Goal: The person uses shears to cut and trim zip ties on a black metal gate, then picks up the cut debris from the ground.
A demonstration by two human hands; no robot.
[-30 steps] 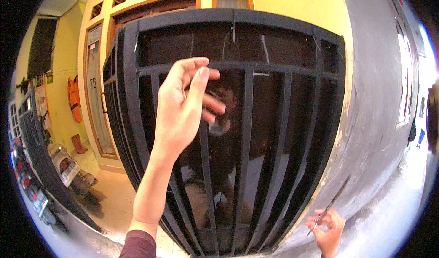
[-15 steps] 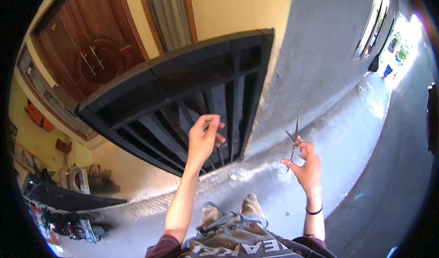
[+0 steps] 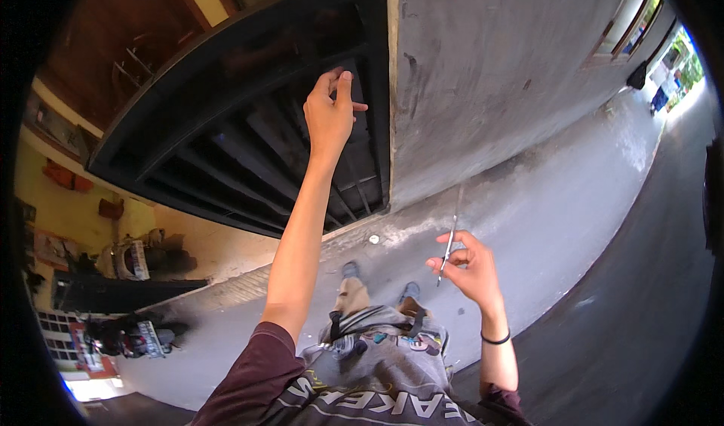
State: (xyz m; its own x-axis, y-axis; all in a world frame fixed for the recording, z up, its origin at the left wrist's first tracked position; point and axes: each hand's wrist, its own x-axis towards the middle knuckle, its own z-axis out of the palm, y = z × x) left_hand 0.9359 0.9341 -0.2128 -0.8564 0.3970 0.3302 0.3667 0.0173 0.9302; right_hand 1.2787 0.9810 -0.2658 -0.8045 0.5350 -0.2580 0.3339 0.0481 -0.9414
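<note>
My right hand [image 3: 471,271] holds a slim pair of metal scissors [image 3: 451,239], with thumb and fingers at the handle loops. The blades point up and away from me and look closed together. Farther forward and to the left, my left hand [image 3: 329,124] is raised in front of the black metal gate [image 3: 234,56]. Its thumb and forefinger are brought together, and the other fingers are partly curled. Whatever is in that pinch, if anything, is too small to make out. I cannot tell whether this hand touches the gate.
A grey plastered wall [image 3: 483,71] runs right from the gate. Beneath me is grey pavement [image 3: 528,222], with a small white piece [image 3: 374,239] near the gate's foot. Parked motorbikes [image 3: 139,339] stand at the left. Behind the gate is a wooden door [image 3: 113,49].
My left hand has reached farther forward, up against the gate's backdrop. My right hand has shifted left with the scissors, whose spread blades have come together. The whole view has tilted and moved.
</note>
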